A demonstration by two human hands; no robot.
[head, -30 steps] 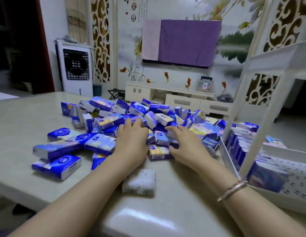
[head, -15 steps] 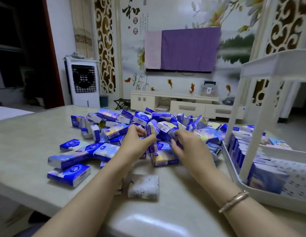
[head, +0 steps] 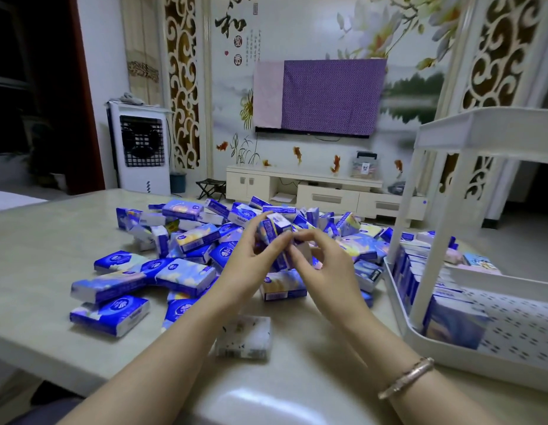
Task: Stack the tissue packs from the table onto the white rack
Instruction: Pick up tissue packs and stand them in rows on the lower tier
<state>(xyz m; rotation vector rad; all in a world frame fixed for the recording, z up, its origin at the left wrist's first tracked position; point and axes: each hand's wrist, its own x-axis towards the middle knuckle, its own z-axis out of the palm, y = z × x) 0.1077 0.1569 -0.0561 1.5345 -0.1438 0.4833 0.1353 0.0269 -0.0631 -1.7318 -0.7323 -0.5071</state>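
A heap of several blue and white tissue packs (head: 187,240) covers the middle of the beige table (head: 36,240). Above the heap, my left hand (head: 251,262) and my right hand (head: 325,265) together grip a small bunch of tissue packs (head: 275,231) held upright between the fingers. The white rack (head: 450,360) stands on the table at the right. Its bottom tray holds a row of several packs (head: 420,271) standing on edge along its left side. The rack's upper shelf (head: 487,133) hides part of that tray.
A pale speckled pack (head: 245,335) lies alone on the table between my forearms. A bracelet (head: 404,377) sits on my right wrist. Beyond the table are a white cooler (head: 141,151), a low white cabinet (head: 315,191) and a covered screen (head: 321,96).
My hands went from lying flat on the heap to closing on several packs and lifting them up off the heap. The camera has tilted upward.
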